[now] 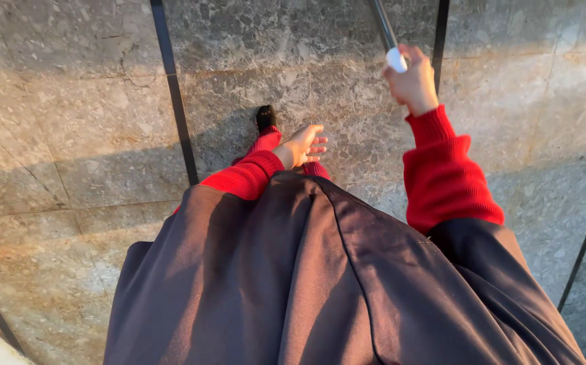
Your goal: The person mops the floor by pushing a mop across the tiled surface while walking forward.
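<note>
Head view shows two hands: the right hand (412, 82) grips one grey pole (386, 30) far right, the left hand (302, 145) hangs open and empty above the stone floor (69, 135).

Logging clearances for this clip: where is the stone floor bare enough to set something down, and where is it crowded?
Bare stone tiles lie left of the dark floor strip, and more lie between that strip and the grey pole with a white end gripped in the right hand. It is crowded around the open left hand, above the dark garment and black shoe.
</note>
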